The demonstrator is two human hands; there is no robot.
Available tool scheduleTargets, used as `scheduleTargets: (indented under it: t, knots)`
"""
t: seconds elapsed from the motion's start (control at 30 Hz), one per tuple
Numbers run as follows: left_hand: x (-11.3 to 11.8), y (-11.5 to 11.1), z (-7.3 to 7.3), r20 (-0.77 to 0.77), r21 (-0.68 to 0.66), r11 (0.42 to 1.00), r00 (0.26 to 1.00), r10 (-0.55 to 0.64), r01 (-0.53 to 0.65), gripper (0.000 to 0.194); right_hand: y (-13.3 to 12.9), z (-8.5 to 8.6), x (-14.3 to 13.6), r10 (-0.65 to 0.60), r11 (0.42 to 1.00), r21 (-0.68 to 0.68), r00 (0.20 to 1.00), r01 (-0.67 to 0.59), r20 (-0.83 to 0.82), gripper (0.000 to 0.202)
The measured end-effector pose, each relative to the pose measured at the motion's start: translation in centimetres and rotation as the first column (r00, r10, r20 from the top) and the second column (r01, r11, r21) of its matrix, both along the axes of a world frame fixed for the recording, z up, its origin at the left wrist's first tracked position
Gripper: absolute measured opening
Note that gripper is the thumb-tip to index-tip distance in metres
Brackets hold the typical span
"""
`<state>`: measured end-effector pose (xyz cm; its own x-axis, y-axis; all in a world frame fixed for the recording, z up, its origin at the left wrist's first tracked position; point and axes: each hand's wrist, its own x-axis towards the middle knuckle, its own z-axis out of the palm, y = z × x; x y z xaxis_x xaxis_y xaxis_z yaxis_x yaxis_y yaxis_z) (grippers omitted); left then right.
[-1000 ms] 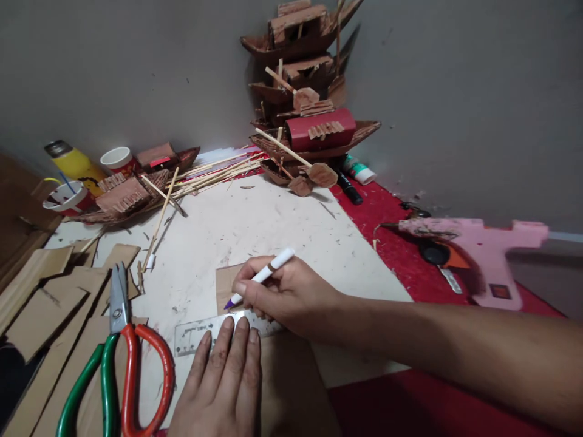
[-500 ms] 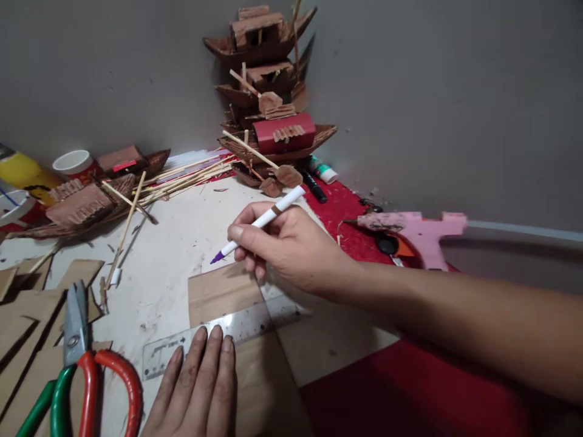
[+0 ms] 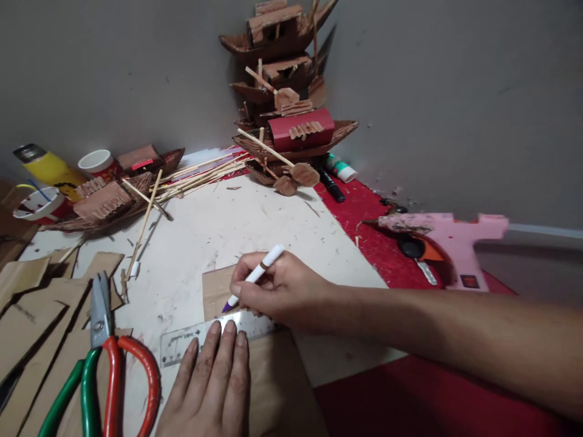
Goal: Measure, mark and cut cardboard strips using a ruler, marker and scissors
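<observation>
My right hand [image 3: 273, 288] pinches a white marker [image 3: 260, 271] with a purple tip, slanted down to the left. The tip is at the upper edge of a clear ruler [image 3: 180, 346]; whether it touches the cardboard I cannot tell. Under the ruler lies a brown cardboard sheet [image 3: 273, 379], its far part showing above the ruler. My left hand [image 3: 209, 385] is flat, fingers stretched out, with the fingertips pressing on the ruler. Left of that hand are scissors [image 3: 102, 340] with red and green handles, blades slightly apart.
Cardboard scraps [image 3: 31, 315] are piled at the left. Small cardboard boats [image 3: 300, 130] stand stacked against the wall, with another boat [image 3: 102, 203] near a yellow bottle [image 3: 50, 170]. Thin sticks [image 3: 204, 176] lie behind. A pink glue gun [image 3: 455, 233] rests at the right beside a key [image 3: 427, 272].
My right hand has come down and nearer with the marker, bringing its tip from beyond the cardboard to the ruler's edge. My left hand stays on the ruler. The view has shifted slightly left.
</observation>
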<state>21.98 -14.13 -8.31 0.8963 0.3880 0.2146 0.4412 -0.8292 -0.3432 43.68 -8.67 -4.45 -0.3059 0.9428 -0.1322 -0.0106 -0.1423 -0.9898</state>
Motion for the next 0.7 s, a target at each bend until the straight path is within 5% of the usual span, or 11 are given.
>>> scheduleTargets:
  t: [0.3, 0.7]
  knots:
    - [0.1, 0.0, 0.5, -0.017, 0.022, 0.999, 0.999, 0.033, -0.032, 0.058, 0.5, -0.4, -1.5, 0.027, 0.964, 0.250, 0.970, -0.088, 0.240, 0.008]
    - [-0.1, -0.2, 0.3, -0.027, 0.019, 0.999, 0.999, 0.042, -0.041, 0.047, 0.9, 0.0, -2.3, 0.006, 0.951, 0.284, 0.929, -0.120, 0.370, 0.011]
